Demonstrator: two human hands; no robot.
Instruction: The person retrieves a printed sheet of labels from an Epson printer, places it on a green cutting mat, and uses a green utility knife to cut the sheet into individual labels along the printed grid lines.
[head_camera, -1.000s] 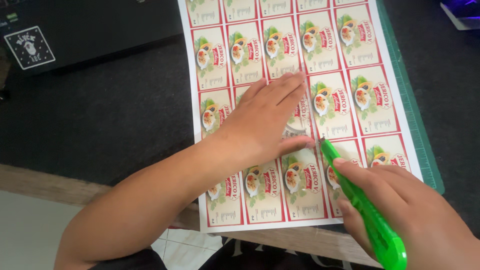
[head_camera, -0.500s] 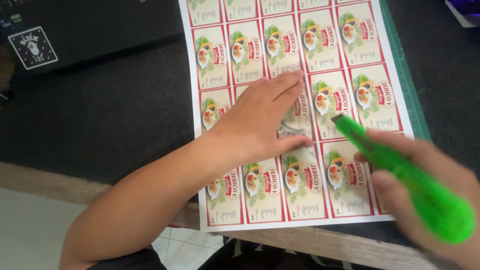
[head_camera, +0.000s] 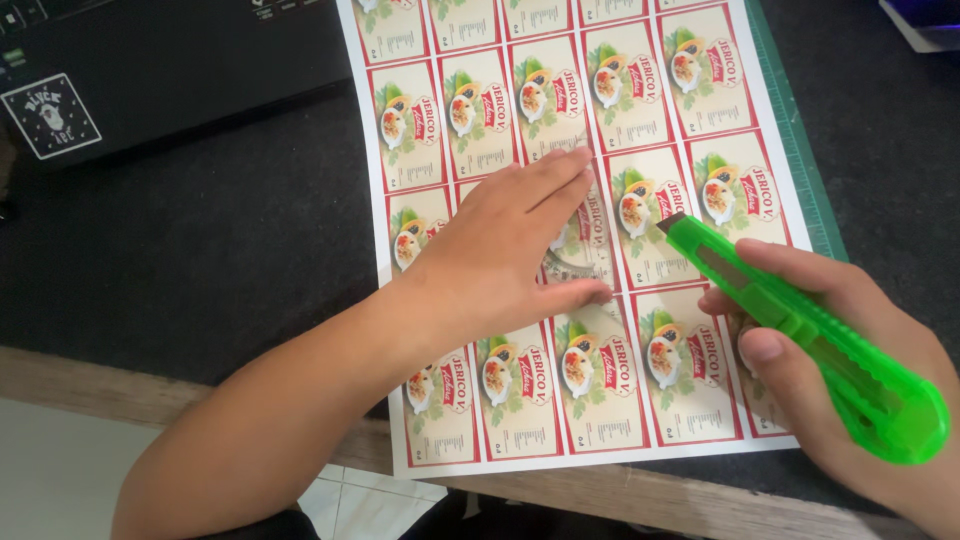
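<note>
Nearest me, my right hand (head_camera: 840, 370) is clenched around a bright green utility knife (head_camera: 800, 325), thumb along its near side and fingers wrapped over the top. The knife slants up and to the left, its tip over a label in the middle of the printed sheet (head_camera: 570, 230); I cannot tell whether the tip touches the paper. My left hand (head_camera: 505, 250) lies flat and released on the sheet, fingers spread and pointing right, pressing it down just left of the knife tip. The sheet, rows of red-bordered labels with a food picture on each, overhangs the bench's (head_camera: 200, 250) near edge slightly. Under its right side shows a green cutting mat (head_camera: 800, 150). Farther off, at the left, sits a black box (head_camera: 170, 60).
</note>
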